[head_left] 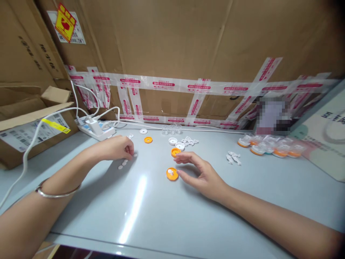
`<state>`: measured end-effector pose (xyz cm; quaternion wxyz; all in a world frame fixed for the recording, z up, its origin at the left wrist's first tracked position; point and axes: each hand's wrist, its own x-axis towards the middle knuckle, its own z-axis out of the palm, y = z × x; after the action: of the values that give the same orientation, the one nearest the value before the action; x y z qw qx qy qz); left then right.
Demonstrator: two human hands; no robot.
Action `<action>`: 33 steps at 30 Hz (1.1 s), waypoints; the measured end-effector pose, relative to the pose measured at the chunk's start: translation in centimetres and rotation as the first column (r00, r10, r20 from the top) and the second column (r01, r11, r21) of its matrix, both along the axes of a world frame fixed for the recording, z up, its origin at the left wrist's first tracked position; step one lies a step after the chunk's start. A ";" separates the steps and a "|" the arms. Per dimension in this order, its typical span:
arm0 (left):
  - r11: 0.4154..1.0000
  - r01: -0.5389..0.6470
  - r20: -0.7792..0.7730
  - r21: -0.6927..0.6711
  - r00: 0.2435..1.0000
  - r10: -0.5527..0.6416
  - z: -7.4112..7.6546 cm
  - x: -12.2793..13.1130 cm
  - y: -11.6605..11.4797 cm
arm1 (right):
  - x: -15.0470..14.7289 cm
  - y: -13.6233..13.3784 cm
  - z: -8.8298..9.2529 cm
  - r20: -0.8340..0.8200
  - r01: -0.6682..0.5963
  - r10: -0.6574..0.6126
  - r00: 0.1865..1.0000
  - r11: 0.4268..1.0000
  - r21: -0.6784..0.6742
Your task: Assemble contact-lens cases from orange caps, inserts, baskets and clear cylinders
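My left hand (122, 148) is closed, fingers curled down to the table; whether something is pinched in them is hidden. Small white discs (120, 167) lie in a short row by its fingertips. My right hand (203, 176) is open, thumb and fingers apart. Its thumb tip is at the edge of an orange round base (169, 177) that bears small white parts (170, 172). Just beyond its fingertips sits an orange round cup (175, 151). Two white round cups (173, 141) and a cluster of white toothed pieces (191, 141) lie behind that.
An orange ring (148, 140) and a white ring (143, 131) lie farther back, near clear cups (172, 129). White curved pieces (234, 158) and several finished-looking domed units (269, 145) are at right. A power strip (98, 131), cables and cardboard boxes (167, 43) border the table.
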<state>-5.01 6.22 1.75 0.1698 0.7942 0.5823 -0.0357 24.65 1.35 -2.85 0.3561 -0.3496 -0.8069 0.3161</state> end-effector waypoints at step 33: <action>0.918 0.287 0.461 0.273 0.799 -0.387 -3.4 8.4 -3.6 | 0.7 0.9 -0.5 0.274 -0.185 0.043 0.961 0.835 0.518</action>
<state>3.38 2.60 -1.65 0.2313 0.8788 0.3666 0.1997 25.36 2.22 -3.39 0.3151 -0.2234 -0.9210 0.0505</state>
